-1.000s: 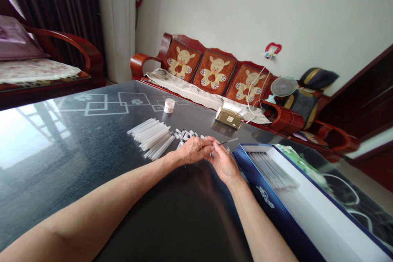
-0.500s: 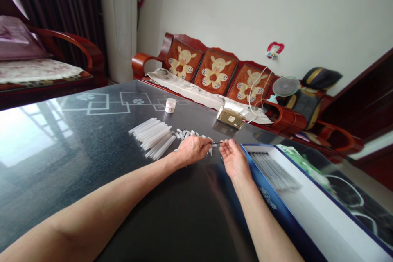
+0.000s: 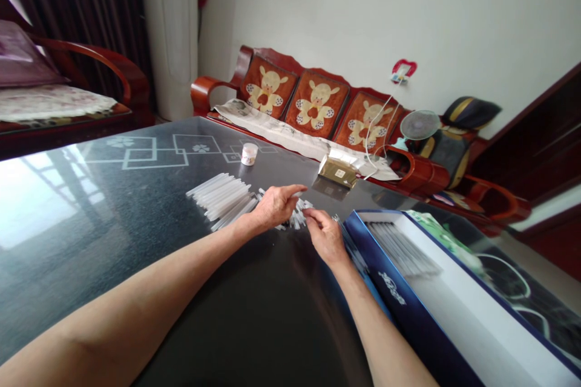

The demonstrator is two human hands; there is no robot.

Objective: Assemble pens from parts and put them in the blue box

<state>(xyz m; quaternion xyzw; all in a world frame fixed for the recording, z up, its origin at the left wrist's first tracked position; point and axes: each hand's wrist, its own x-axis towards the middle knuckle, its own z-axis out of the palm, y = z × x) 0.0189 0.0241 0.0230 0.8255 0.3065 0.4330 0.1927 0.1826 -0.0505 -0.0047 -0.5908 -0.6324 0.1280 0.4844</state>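
Observation:
My left hand (image 3: 275,207) is over a pile of short white pen caps (image 3: 299,217), its index finger stretched to the right and the other fingers curled. A small pale bit shows beneath that finger; what the hand holds is hidden. At the pile's right side, my right hand (image 3: 327,236) has thumb and fingers drawn together in a pinch, and its contents are too small to make out. Left of both hands lies a stack of translucent white pen barrels (image 3: 222,193). Beside my right wrist, thin pieces lie along the blue box (image 3: 385,272).
Inside the box is a row of dark-tipped clear pens (image 3: 399,248). A small white tub (image 3: 249,154) and a gold tissue box (image 3: 338,170) stand farther back on the dark glossy table (image 3: 113,224). Green-and-white cloth (image 3: 447,233) lies beyond the box, before a wooden sofa (image 3: 218,87).
The thin dark rod in my left hand no longer shows. My right hand has turned from palm up to palm down and moved left to the caps. The view has shifted slightly.

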